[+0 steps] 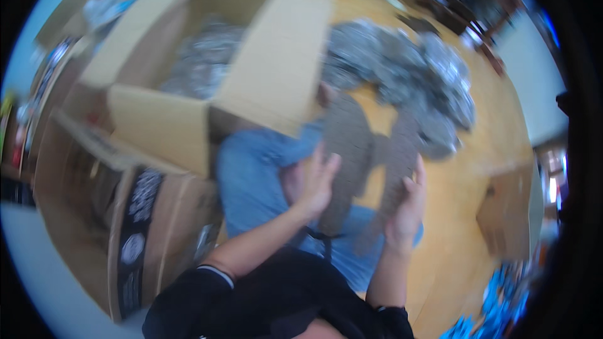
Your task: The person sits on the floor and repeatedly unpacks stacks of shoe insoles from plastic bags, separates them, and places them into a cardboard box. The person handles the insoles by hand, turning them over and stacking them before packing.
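Note:
The picture is motion-blurred. My left hand (317,182) lies with its fingers stretched along the left strip of a grey fabric piece (347,141) and grips its edge. My right hand (407,204) holds the right strip of the same grey fabric, and the two strips seem to join near the middle. The fabric is held up over a blue cloth (257,176) that lies across my lap. Both my forearms come up from dark sleeves at the lower edge.
A large open cardboard box (151,119) with silvery packets (204,63) inside stands at upper left. A heap of silvery packets (408,75) lies on the wooden floor (458,213) beyond my hands. More cardboard boxes (169,213) stand at left, and blue items (502,295) lie at lower right.

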